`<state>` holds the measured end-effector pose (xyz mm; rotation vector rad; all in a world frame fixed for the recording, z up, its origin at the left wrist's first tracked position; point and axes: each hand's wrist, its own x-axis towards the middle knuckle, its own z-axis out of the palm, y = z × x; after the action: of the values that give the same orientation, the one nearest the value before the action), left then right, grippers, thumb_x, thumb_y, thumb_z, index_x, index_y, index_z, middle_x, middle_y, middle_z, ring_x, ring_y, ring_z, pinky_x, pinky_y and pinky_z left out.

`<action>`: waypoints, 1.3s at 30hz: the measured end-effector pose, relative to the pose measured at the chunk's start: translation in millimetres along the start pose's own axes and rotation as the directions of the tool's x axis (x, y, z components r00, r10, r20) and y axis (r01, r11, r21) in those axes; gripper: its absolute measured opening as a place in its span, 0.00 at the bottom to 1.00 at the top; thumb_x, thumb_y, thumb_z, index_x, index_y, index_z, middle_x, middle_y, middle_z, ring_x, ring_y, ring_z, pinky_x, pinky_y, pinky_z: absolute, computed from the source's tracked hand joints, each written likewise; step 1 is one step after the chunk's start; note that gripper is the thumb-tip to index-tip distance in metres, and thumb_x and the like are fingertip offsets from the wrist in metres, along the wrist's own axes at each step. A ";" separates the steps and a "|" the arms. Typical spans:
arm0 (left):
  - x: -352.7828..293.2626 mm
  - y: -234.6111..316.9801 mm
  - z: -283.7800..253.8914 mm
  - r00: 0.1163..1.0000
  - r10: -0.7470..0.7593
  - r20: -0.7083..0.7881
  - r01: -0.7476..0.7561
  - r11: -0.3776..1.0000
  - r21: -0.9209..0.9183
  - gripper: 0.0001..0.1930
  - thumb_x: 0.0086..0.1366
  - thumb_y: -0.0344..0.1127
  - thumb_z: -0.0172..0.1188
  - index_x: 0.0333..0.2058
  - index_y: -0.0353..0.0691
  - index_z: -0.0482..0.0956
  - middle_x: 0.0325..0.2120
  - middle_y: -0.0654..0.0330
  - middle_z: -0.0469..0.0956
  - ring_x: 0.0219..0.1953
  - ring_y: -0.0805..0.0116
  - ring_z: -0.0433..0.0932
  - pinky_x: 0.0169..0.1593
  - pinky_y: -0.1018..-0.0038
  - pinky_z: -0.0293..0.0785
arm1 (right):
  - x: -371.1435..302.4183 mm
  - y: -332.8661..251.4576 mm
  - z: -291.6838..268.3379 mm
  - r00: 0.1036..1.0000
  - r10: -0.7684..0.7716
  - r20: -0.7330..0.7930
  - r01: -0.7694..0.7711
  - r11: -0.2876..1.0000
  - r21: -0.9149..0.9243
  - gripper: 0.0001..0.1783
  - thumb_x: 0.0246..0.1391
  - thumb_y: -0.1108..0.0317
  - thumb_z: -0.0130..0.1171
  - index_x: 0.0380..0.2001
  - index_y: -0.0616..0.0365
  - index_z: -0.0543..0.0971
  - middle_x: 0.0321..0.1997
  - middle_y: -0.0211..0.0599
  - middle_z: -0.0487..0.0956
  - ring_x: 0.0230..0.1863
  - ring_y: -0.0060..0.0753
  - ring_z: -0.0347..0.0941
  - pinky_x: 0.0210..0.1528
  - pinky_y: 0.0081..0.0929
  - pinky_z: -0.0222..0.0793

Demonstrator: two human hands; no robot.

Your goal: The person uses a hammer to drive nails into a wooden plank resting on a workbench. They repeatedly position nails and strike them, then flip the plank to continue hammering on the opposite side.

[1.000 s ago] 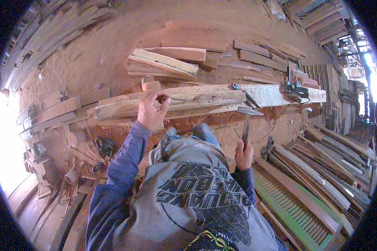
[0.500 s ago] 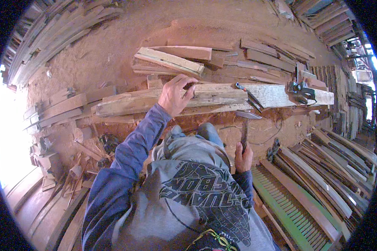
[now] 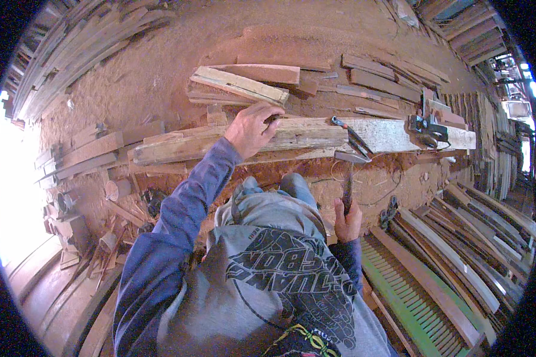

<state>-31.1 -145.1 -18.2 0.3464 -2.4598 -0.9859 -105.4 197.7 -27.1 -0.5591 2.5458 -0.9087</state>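
Observation:
My left hand (image 3: 253, 132) rests on a weathered squared timber (image 3: 312, 138) that lies across in front of me. Its fingers are curled with the thumb close to the fingertips; whatever they may pinch is hidden. In my right hand (image 3: 348, 222) is a hammer, gripped by its dark handle (image 3: 347, 184). The metal hammer head (image 3: 352, 157) is just on my side of the timber, close to its right end. A pair of pincers (image 3: 352, 135) with an orange part lies by that end, over a pale board (image 3: 388, 134).
A hand plane (image 3: 427, 131) sits on the pale board at right. Wood offcuts (image 3: 241, 84) lie beyond the timber. A green slatted frame (image 3: 408, 291) and stacked boards (image 3: 458, 250) are at lower right. More planks (image 3: 89, 44) are piled at far left.
The hammer head has risen slightly toward the timber. The timber and pincers appear shifted a little to the left. My left hand stays on the timber, fingers still curled.

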 end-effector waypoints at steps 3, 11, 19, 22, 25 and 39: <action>4.9 -9.9 7.8 0.982 -0.062 0.177 0.064 0.998 -0.003 0.13 0.63 0.39 0.57 0.42 0.40 0.79 0.41 0.50 0.79 0.44 0.50 0.78 0.49 0.59 0.74 | 7.7 -23.5 -11.6 0.999 -0.033 -0.001 0.033 0.999 0.012 0.18 0.63 0.56 0.51 0.35 0.63 0.76 0.19 0.37 0.70 0.22 0.31 0.66 0.25 0.34 0.61; 13.7 -32.0 20.5 0.916 0.087 0.393 -0.047 0.993 -0.109 0.12 0.61 0.34 0.59 0.42 0.36 0.80 0.37 0.49 0.82 0.41 0.52 0.81 0.46 0.64 0.76 | 23.3 -94.7 -14.4 0.935 -0.344 -0.083 0.353 0.924 0.146 0.18 0.64 0.58 0.49 0.48 0.61 0.73 0.20 0.45 0.73 0.17 0.44 0.68 0.22 0.38 0.61; 13.9 -28.3 21.6 0.882 0.024 0.472 0.046 0.990 -0.136 0.19 0.54 0.23 0.56 0.45 0.41 0.80 0.38 0.51 0.82 0.42 0.52 0.81 0.47 0.64 0.76 | 31.3 -118.6 -19.4 0.919 -0.352 0.180 0.377 0.917 -0.132 0.19 0.63 0.57 0.51 0.45 0.63 0.69 0.23 0.59 0.74 0.27 0.69 0.72 0.26 0.55 0.64; 11.7 -31.9 24.0 0.911 0.084 0.405 -0.017 0.986 -0.166 0.19 0.53 0.22 0.57 0.45 0.43 0.81 0.39 0.51 0.82 0.43 0.52 0.81 0.46 0.64 0.77 | 26.1 -115.5 -15.1 0.917 -0.386 -0.096 0.396 0.909 0.132 0.20 0.63 0.56 0.50 0.44 0.65 0.69 0.22 0.58 0.76 0.23 0.65 0.73 0.24 0.54 0.65; 14.6 -38.6 25.6 0.881 0.101 0.462 0.008 0.974 -0.227 0.12 0.61 0.31 0.57 0.43 0.46 0.80 0.40 0.51 0.81 0.43 0.48 0.80 0.48 0.60 0.76 | 32.4 -114.7 -10.7 0.939 -0.331 0.094 0.338 0.939 -0.063 0.21 0.64 0.56 0.49 0.45 0.66 0.69 0.20 0.54 0.76 0.23 0.61 0.75 0.24 0.49 0.66; 20.9 -20.8 12.4 0.858 0.086 0.507 -0.026 0.992 -0.125 0.13 0.58 0.28 0.58 0.43 0.38 0.79 0.40 0.48 0.80 0.44 0.46 0.79 0.49 0.60 0.75 | 56.5 -60.2 -13.6 0.959 -0.253 0.126 0.275 0.938 -0.212 0.20 0.63 0.59 0.53 0.43 0.69 0.71 0.27 0.57 0.76 0.29 0.61 0.73 0.28 0.49 0.65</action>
<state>-54.1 -160.8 -33.8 -0.0412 -2.8399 -1.3252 -145.5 134.4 10.3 -1.0100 2.5413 -0.6561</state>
